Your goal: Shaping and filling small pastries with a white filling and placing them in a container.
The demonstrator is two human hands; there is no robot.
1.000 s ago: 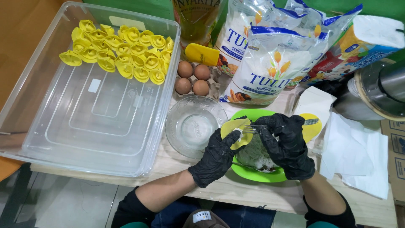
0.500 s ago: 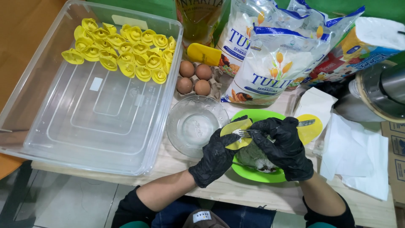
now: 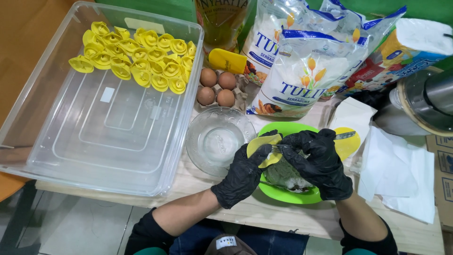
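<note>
Both hands wear black gloves and meet over a green plate [image 3: 288, 194] that holds a mound of grey-green filling [image 3: 287, 174]. My left hand [image 3: 243, 175] cradles a round yellow dough wrapper [image 3: 262, 147]. My right hand [image 3: 320, 163] grips a metal utensil [image 3: 343, 136] whose tip rests against the wrapper. A stack of yellow wrappers [image 3: 348, 143] lies just right of the plate. Several folded yellow dumplings [image 3: 137, 60] sit in rows at the far end of a large clear plastic tub [image 3: 101, 137].
A glass bowl [image 3: 218, 140] with a little liquid stands left of the plate. Behind it are several brown eggs [image 3: 217, 87], flour bags [image 3: 302, 71], an oil bottle [image 3: 222, 21] and a metal pot [image 3: 424, 101]. White tissues [image 3: 401, 172] lie at right.
Both hands have stayed over the green plate; the right hand with the utensil has shifted slightly against the wrapper. Nothing else moved.
</note>
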